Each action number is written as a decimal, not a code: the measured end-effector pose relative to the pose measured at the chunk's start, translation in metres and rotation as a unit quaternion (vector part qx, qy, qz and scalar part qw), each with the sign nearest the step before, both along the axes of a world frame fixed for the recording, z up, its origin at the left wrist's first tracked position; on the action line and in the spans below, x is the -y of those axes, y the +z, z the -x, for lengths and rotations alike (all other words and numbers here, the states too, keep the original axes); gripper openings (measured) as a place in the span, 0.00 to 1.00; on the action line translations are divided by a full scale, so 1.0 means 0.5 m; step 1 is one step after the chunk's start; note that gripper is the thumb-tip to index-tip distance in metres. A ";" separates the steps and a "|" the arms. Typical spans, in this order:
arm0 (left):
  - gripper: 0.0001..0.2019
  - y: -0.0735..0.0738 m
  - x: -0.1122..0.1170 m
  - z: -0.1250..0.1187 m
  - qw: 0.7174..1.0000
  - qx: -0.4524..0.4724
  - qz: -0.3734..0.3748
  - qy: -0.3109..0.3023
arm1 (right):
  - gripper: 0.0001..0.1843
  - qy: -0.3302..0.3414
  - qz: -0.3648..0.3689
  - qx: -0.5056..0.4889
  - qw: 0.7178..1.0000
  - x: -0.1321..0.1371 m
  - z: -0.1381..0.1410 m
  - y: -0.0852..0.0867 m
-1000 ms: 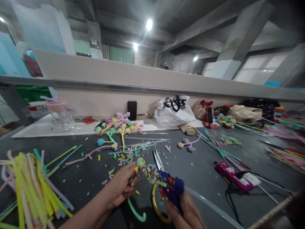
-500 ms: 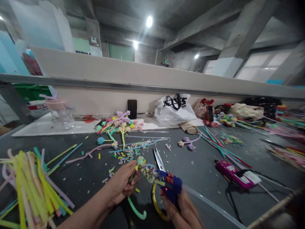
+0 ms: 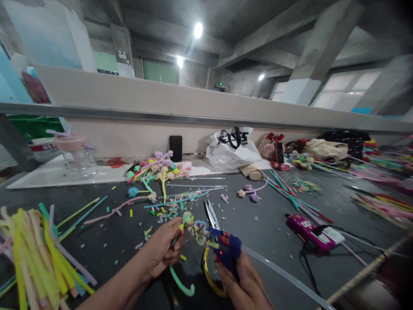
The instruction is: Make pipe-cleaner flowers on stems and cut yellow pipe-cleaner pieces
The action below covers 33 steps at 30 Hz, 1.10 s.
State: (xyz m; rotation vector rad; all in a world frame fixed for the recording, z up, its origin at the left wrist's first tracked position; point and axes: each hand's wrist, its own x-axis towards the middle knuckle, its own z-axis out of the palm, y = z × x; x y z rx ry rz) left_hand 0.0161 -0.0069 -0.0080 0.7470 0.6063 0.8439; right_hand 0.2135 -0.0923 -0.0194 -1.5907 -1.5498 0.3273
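Note:
My left hand [image 3: 163, 247] is closed round a green pipe-cleaner stem [image 3: 180, 282], whose curled lower end hangs below the fist. At its top sits a small yellow and pale-green fuzzy flower [image 3: 187, 218]. My right hand [image 3: 243, 282] grips a blue hot glue gun [image 3: 229, 247] with a small red light on it. A long clear glue stick [image 3: 280, 271] runs out of its back. Colourful fuzzy scraps cling around the gun's front, close to the flower; whether the nozzle touches it is hidden. Scissors [image 3: 212, 215] with yellow handles lie beneath the gun.
A bundle of pipe cleaners [image 3: 35, 258] lies at left. Finished fuzzy flowers [image 3: 163, 165] and scattered clippings are behind my hands. A purple power strip [image 3: 309, 232] with cables sits at right. Along the back stand a clear bottle [image 3: 79, 161], a phone [image 3: 176, 148] and a white bag [image 3: 230, 153].
The whole view has shifted slightly, so things appear a little further left. Both hands keep their holds, with the glue gun still close to the flower.

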 end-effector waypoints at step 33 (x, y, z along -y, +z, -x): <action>0.14 -0.005 -0.005 -0.002 0.999 0.003 0.001 0.036 | 0.22 0.077 0.012 0.041 0.996 -0.011 0.012 0.039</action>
